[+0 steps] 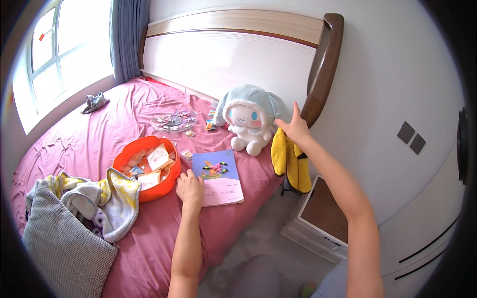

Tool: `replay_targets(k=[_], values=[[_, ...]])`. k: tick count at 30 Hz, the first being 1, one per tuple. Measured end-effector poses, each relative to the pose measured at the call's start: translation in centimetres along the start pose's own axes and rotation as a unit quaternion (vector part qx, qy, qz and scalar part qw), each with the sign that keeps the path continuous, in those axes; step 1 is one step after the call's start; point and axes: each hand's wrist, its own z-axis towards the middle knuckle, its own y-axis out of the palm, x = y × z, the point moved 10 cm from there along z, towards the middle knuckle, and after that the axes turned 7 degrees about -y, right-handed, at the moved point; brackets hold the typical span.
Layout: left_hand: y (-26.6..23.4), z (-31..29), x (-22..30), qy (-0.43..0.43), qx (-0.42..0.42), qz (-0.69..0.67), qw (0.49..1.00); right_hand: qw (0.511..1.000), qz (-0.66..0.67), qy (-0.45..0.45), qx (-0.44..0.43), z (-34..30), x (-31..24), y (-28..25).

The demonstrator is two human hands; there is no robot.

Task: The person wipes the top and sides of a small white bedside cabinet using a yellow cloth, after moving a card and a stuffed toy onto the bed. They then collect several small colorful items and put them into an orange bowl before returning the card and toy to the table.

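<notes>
On the pink bed, my left hand rests palm down between an orange basin and a notebook, its fingers a little bent and nothing visible in them. The basin holds several small packets. Lying on the notebook's blue upper part are small pink and dark pieces. My right hand is stretched out at the side of a white plush toy with a pale blue hood, fingers spread. Just below that hand hangs a yellow cloth-like thing; the wrist partly covers it.
A clear tray of small pieces lies behind the basin, with small colourful packets near it. A grey cushion and a patterned blanket are at left. The headboard stands behind; a bedside cabinet is at right.
</notes>
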Motion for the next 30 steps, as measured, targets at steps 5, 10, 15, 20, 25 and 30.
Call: replay_targets(k=[5, 10, 15, 20, 25, 30], values=[[1.9, 0.5, -2.0, -0.075, -0.161, -0.115, 0.977, 0.996, -0.058, 0.032, -0.062, 3.8, -2.8, 3.5], [4.2, 1.4, -3.7, -0.093, -0.195, -0.276, 0.937, 0.985, -0.158, 0.028, -0.062, 3.6, -3.2, 5.8], [6.8, 0.3, -3.8, -0.162, -0.299, -0.498, 0.798, 0.977, -0.198, -0.003, -0.079, 1.9, -4.8, 1.6], [10.4, 0.8, -3.6, -0.191, -0.299, -0.643, 0.678, 0.978, -0.201, -0.058, -0.017, 1.0, -1.2, -9.3], [10.2, 2.2, -2.8, -0.143, -0.345, -0.676, 0.635, 0.977, -0.204, 0.026, -0.051, -4.8, 4.8, -20.9], [5.7, -2.6, 4.5, -0.098, -0.396, -0.665, 0.625, 0.963, -0.255, 0.075, -0.047, -13.4, 15.7, -28.7]])
